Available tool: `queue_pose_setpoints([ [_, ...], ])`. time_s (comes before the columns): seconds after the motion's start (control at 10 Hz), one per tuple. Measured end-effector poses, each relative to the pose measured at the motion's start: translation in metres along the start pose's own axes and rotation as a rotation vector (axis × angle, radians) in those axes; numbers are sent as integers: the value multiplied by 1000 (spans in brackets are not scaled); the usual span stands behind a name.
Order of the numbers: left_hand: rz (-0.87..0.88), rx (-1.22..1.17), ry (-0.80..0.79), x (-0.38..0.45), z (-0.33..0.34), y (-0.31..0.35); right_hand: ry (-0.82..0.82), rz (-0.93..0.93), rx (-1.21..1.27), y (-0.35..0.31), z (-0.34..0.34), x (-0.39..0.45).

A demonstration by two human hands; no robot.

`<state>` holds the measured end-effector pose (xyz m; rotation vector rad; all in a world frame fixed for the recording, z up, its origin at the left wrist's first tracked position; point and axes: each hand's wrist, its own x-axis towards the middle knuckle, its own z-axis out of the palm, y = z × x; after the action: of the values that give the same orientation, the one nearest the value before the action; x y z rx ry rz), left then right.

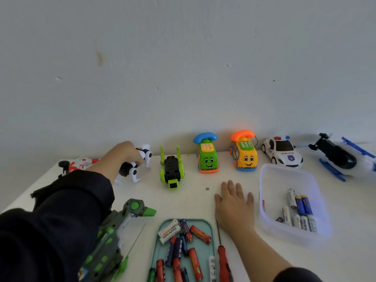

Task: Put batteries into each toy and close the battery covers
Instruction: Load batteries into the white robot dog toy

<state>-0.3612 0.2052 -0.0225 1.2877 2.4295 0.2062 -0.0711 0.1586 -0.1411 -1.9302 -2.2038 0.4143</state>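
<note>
1. The left hand point(127, 153) grips the black-and-white robot dog point(136, 164) at the worktop's point(199, 198) back-left.
2. The right hand point(234, 204) lies flat, fingers straight, between the battery tray point(211, 237) and the clear tub point(293, 231).

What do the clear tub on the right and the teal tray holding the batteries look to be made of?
Clear tub: seemingly thin, frosted translucent plastic; the batteries inside show through its walls. Teal tray: probably matte moulded plastic, opaque with an even colour and a rounded raised rim, though coated metal cannot be ruled out.
</note>
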Motion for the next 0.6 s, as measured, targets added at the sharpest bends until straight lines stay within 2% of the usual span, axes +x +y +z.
queue_pose_setpoints([
  [0.1, 98, 308, 25, -4, -10, 4, -2, 1, -3, 0, 0, 0],
  [0.2, 326, 477, 58, 1, -18, -3, -4, -2, -6, 1, -1, 0],
  [0.3, 599, 718, 168, 4, -15, -14, 0, -3, -5, 0, -2, 0],
  [0.4, 693, 932, 247, 6, -1, -23, -2, -6, 1, -1, -2, -1],
  [0.5, 655, 902, 165, 6, 6, -29, -3, -4, 0, 0, -3, 0],
  [0.6, 578, 688, 149, 9, 1, -27, -3, -6, 0, 0, -3, 0],
])
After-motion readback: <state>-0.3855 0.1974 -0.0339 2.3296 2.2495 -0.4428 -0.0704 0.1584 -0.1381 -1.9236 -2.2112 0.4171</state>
